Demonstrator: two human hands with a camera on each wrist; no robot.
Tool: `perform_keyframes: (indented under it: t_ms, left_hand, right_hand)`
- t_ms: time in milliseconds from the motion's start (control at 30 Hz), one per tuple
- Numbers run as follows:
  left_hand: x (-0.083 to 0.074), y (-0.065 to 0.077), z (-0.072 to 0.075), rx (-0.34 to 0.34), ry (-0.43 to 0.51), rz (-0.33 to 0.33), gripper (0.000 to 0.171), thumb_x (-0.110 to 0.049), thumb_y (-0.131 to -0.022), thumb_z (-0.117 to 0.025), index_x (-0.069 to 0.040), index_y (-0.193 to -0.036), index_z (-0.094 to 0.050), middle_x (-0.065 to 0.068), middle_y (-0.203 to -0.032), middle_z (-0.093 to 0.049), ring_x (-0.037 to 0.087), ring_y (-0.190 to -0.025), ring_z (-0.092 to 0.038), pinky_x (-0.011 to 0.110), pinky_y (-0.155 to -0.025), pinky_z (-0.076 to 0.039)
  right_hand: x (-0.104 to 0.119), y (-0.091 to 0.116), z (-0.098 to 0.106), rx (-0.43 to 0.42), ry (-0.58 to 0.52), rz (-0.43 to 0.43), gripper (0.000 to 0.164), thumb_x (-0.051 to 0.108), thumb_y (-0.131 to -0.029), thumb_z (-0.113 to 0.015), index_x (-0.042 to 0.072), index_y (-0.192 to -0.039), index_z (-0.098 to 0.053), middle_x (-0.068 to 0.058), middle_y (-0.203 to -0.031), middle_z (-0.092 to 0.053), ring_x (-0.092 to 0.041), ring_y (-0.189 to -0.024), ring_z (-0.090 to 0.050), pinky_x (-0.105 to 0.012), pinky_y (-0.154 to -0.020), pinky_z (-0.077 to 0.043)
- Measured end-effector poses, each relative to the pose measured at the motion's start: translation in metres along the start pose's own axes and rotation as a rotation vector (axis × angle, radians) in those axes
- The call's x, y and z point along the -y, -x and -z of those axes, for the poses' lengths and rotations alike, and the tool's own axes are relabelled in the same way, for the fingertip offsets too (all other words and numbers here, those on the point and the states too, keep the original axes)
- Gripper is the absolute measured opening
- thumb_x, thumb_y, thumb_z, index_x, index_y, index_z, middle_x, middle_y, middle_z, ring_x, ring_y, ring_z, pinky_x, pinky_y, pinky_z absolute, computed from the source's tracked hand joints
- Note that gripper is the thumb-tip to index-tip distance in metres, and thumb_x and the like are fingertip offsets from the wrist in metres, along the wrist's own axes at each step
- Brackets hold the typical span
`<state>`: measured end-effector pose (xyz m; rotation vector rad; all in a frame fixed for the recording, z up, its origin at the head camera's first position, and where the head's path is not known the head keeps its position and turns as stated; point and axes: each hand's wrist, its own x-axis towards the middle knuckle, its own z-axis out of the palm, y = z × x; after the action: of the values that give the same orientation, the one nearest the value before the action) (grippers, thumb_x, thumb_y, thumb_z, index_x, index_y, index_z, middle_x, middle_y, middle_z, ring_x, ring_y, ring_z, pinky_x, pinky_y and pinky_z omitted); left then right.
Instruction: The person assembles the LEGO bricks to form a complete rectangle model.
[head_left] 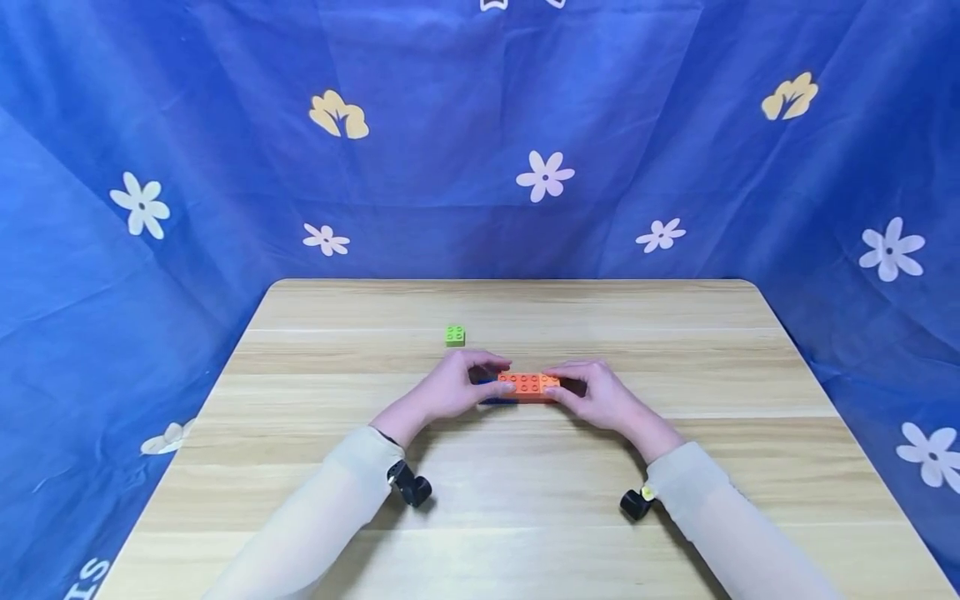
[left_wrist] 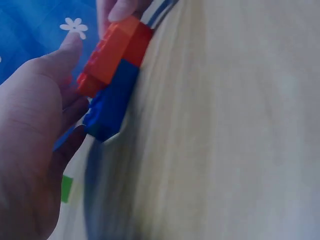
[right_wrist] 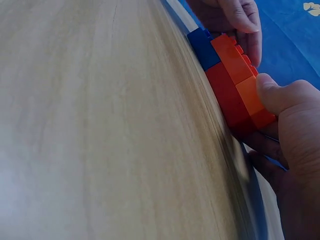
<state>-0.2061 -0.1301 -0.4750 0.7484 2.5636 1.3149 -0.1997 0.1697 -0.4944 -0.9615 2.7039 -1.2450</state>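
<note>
Several toy building bricks are stacked in two layers at mid-table. Below lie a blue brick [left_wrist: 111, 102] on the left and a red brick [right_wrist: 226, 97] on the right. On top, a longer red-orange brick [head_left: 525, 383] meets a lighter orange brick [right_wrist: 252, 102] end to end. My right hand [head_left: 600, 397] pinches the lighter orange brick, thumb in front and fingers behind. My left hand [head_left: 448, 387] reaches round the stack's left end. Its thumb extends above the red-orange brick and its other fingers lie behind, near the blue brick, partly hidden.
A small green brick [head_left: 455, 336] stands farther back on the wooden table [head_left: 525, 500], left of the stack. Blue flowered cloth [head_left: 450, 167] hangs behind the table and along both sides. A black wrist camera [head_left: 409, 484] sits on the left sleeve, another [head_left: 636, 504] on the right.
</note>
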Motion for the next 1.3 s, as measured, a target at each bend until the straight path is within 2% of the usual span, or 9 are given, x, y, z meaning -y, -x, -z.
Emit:
perform_keyframes:
  t_ms: [100, 300, 433, 567, 867, 1100, 1300]
  left_hand:
    - [-0.001, -0.005, 0.008, -0.019, -0.001, -0.021, 0.054, -0.038, -0.094, -0.083, -0.004, -0.135, -0.071, 0.007, -0.129, -0.072, 0.021, -0.112, -0.070, 0.040, -0.100, -0.056]
    - [-0.001, -0.009, 0.030, -0.113, -0.094, -0.041, 0.056, -0.035, -0.093, -0.084, -0.006, -0.139, -0.068, 0.003, -0.139, -0.067, 0.027, -0.128, -0.061, 0.046, -0.109, -0.049]
    - [0.005, -0.013, 0.044, -0.163, -0.145, -0.053, 0.060, -0.035, -0.092, -0.085, -0.008, -0.142, -0.066, 0.005, -0.143, -0.065, 0.027, -0.132, -0.059, 0.046, -0.112, -0.046]
    - [0.012, -0.016, 0.053, -0.180, -0.185, -0.038, 0.066, -0.040, -0.091, -0.086, -0.011, -0.145, -0.064, 0.005, -0.147, -0.063, 0.028, -0.137, -0.055, 0.048, -0.115, -0.042]
    - [0.032, -0.019, 0.060, -0.159, -0.165, 0.044, 0.077, -0.045, -0.087, -0.088, -0.008, -0.148, -0.060, 0.007, -0.151, -0.059, 0.032, -0.144, -0.048, 0.053, -0.121, -0.034]
    - [0.045, -0.021, 0.064, -0.176, -0.189, 0.115, 0.076, -0.043, -0.086, -0.089, -0.008, -0.147, -0.061, 0.011, -0.151, -0.059, 0.036, -0.144, -0.047, 0.055, -0.123, -0.028]
    - [0.055, -0.023, 0.065, -0.169, -0.222, 0.129, 0.074, -0.038, -0.087, -0.090, -0.005, -0.146, -0.061, 0.015, -0.149, -0.058, 0.037, -0.141, -0.047, 0.055, -0.122, -0.029]
  right_hand:
    - [-0.001, 0.001, 0.000, -0.006, -0.007, -0.015, 0.040, 0.032, -0.099, -0.079, 0.009, -0.131, -0.076, -0.008, -0.128, -0.074, -0.029, -0.123, -0.067, -0.049, -0.108, -0.050]
    - [-0.001, 0.001, -0.001, -0.008, -0.001, -0.030, 0.042, 0.037, -0.098, -0.078, 0.011, -0.131, -0.076, -0.007, -0.129, -0.074, -0.029, -0.126, -0.066, -0.051, -0.112, -0.046]
    - [-0.003, 0.000, -0.002, -0.009, -0.003, -0.029, 0.041, 0.036, -0.098, -0.079, 0.012, -0.131, -0.076, -0.007, -0.129, -0.074, -0.028, -0.126, -0.066, -0.050, -0.112, -0.046]
    - [-0.003, 0.000, -0.003, -0.010, -0.018, -0.035, 0.041, 0.035, -0.098, -0.079, 0.011, -0.131, -0.076, -0.007, -0.129, -0.073, -0.028, -0.126, -0.065, -0.050, -0.112, -0.046]
    - [-0.005, 0.002, -0.004, -0.014, -0.014, -0.066, 0.041, 0.037, -0.099, -0.078, 0.014, -0.132, -0.076, -0.006, -0.131, -0.073, -0.027, -0.128, -0.064, -0.052, -0.114, -0.043]
    - [-0.005, 0.003, -0.004, -0.023, -0.003, -0.043, 0.041, 0.036, -0.099, -0.078, 0.013, -0.132, -0.076, -0.006, -0.130, -0.073, -0.028, -0.126, -0.065, -0.049, -0.111, -0.047]
    - [-0.006, 0.004, -0.005, -0.018, -0.009, -0.044, 0.041, 0.034, -0.099, -0.079, 0.012, -0.132, -0.076, -0.007, -0.131, -0.073, -0.028, -0.128, -0.064, -0.049, -0.112, -0.047]
